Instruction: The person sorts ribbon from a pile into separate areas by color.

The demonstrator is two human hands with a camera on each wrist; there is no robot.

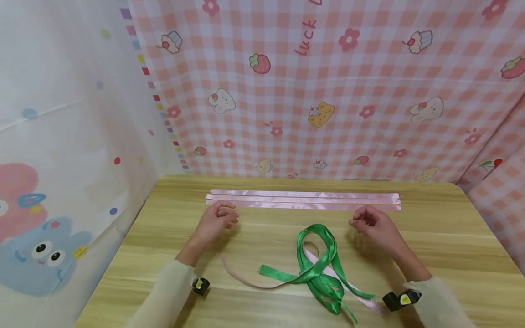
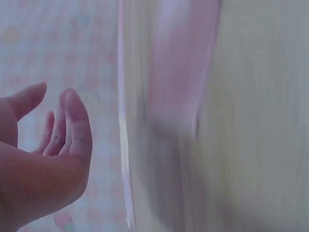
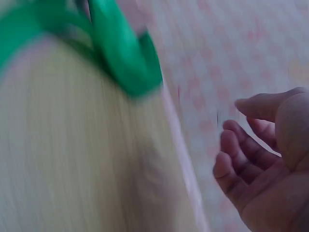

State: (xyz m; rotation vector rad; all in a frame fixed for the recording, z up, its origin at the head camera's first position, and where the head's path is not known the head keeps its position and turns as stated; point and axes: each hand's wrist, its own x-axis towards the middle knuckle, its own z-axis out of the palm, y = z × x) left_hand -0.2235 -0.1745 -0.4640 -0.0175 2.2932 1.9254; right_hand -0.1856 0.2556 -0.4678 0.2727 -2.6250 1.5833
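While both hands hover low over the bench (image 1: 430, 237), we hold nothing in either. Our left hand (image 1: 215, 223) hangs with loosely curled fingers just short of the left end of the pink ribbon strips (image 1: 303, 199); its grip is empty, as the left wrist view confirms with relaxed fingers (image 2: 72, 130). Our right hand (image 1: 375, 225) sits likewise near the right end of the strips, grip loose and empty, fingers (image 3: 241, 159) half curled.

Three pink strips lie flat, parallel and touching along the far edge. Nearer us, a green ribbon (image 1: 317, 264) lies looped and tangled over a loose pink ribbon (image 1: 246, 279).

We judge the straightened strips as done; the tangled pair appears untouched and outstanding.
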